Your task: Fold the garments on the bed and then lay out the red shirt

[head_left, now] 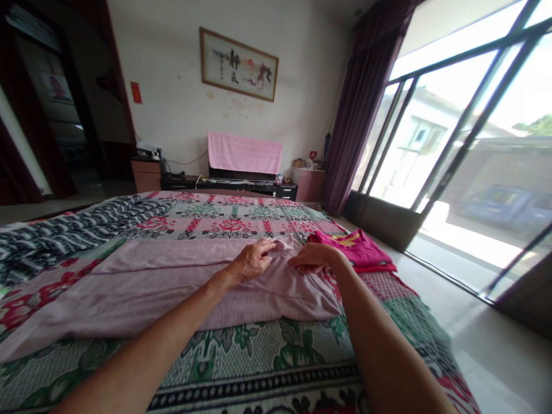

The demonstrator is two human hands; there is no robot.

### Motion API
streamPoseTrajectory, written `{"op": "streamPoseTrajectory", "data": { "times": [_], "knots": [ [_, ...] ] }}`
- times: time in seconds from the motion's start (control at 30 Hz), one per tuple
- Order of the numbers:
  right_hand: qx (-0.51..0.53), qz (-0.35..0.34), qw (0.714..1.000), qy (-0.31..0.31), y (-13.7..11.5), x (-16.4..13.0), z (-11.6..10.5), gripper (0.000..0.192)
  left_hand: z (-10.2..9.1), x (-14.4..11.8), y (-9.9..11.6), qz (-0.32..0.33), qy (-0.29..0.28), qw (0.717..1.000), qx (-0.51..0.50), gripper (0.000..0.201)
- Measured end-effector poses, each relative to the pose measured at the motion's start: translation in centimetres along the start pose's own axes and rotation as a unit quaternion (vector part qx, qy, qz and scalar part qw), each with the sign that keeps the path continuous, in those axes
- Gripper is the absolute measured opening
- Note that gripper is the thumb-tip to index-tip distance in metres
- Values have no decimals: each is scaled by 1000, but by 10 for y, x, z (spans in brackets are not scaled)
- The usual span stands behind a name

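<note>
Pale pink garment lay spread lengthwise on the patterned blanket, lightly wrinkled, bunched near its far right edge. Both my arms reached forward. My left hand pinched the bunched cloth; my right hand bent inward at the wrist, fingers curled, couldn't tell if gripping. Magenta clothing sat just right.

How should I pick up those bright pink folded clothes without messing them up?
Probably by the right edge, coming from the right, pinching all layers together: the bright pink folded clothes lie flat in layers, with the right hand and pale garment on their left.
</note>
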State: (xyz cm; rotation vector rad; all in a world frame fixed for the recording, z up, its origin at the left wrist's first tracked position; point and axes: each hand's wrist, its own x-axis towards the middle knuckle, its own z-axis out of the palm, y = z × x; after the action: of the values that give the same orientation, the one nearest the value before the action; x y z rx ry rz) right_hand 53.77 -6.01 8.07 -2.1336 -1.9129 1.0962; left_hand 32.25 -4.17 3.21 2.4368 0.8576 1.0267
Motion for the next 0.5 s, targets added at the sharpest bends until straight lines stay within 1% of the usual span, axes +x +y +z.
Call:
{"op": "streamPoseTrajectory", "data": {
  "times": [0.13, 0.3, 0.37, 0.43, 0.5],
  "knots": [
    [-22, -4, 1000, -22, -5, -7, -1, 31, 2, 0, -1, -2, -5, 1000, 1, 46],
    [-90, 25, 995, -25, -7, -2, 6, 26, 3, 0, 2, -2, -14, 1000, -23, 45],
    [-106, 25, 994, -28, -7, -1, 6, 24, 1, -2, 5, 3, -22, 999, -36, 43],
    [-107, 24, 994, -26, -4, -2, 4, 23, -3, -3, 9, 16, -67, 996, -53, 38],
    [-107, 29, 994, -19, 1, -2, -1, 23, -7, -5, 12, 7, -128, 990, -62, 32]
  ]
}}
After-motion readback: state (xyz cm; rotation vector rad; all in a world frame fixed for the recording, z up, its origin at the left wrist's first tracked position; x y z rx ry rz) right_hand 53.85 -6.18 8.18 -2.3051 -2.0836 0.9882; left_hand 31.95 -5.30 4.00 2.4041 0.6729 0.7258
